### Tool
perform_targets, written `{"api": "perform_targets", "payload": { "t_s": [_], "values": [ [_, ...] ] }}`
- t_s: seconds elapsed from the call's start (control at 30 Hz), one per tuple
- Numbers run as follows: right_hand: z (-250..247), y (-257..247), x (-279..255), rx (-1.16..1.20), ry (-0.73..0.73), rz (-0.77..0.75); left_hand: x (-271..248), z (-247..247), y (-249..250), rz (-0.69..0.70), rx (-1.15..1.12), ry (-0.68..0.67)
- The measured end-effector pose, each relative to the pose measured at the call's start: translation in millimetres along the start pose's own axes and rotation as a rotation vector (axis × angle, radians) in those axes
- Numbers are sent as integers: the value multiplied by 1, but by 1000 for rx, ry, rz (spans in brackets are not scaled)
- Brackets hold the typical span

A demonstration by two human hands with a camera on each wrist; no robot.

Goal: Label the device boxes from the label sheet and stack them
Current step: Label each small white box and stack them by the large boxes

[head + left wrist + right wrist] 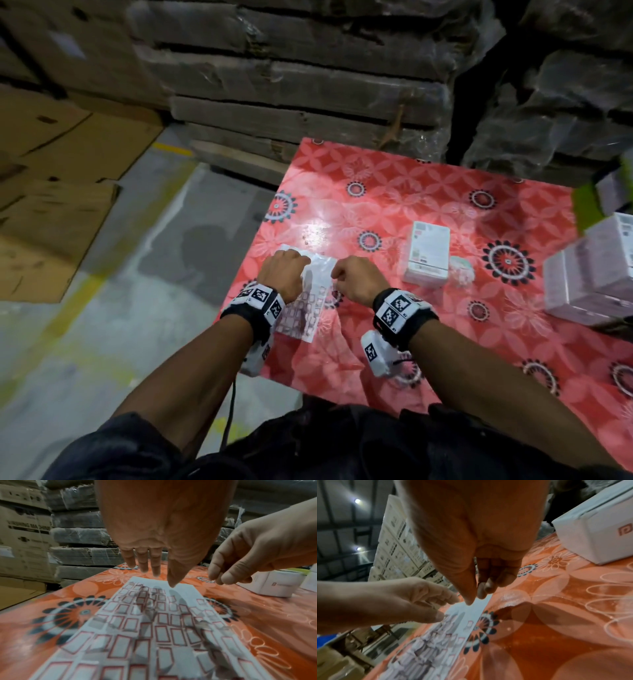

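The label sheet [310,301], white with red-framed labels, lies flat on the red floral table [394,192], near its left edge. My left hand [287,265] is over the sheet's far end with its fingers straight. In the left wrist view its thumb tip presses the sheet [154,622]. My right hand [346,275] is at the sheet's far right edge. Its thumb and forefinger tips [469,601] are curled together, and I see nothing between them. One white device box [428,257] lies flat to the right. More white boxes [589,274] are stacked at the table's right side.
A small pale crumpled thing [462,270] lies beside the single box. Plastic-wrapped cardboard stacks [291,85] rise just behind the table. Flattened cartons [51,205] lie on the concrete floor to the left. Something green [582,209] shows at the right edge.
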State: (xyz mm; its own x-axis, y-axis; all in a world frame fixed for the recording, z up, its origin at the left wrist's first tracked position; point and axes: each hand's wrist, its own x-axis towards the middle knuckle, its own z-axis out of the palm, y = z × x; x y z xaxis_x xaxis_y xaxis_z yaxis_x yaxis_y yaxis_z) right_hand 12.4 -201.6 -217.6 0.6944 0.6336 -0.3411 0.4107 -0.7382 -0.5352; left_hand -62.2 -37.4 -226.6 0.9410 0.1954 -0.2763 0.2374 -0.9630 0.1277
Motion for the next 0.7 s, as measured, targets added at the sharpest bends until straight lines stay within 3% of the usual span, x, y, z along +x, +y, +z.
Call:
{"api": "perform_targets", "payload": {
  "t_s": [0.33, 0.7],
  "values": [
    [21, -15, 10, -293, -32, -113, 0, 13, -10, 146, 14, -17],
    [29, -21, 8, -492, -28, -207, 4, 23, -11, 154, -54, 63]
  ]
}}
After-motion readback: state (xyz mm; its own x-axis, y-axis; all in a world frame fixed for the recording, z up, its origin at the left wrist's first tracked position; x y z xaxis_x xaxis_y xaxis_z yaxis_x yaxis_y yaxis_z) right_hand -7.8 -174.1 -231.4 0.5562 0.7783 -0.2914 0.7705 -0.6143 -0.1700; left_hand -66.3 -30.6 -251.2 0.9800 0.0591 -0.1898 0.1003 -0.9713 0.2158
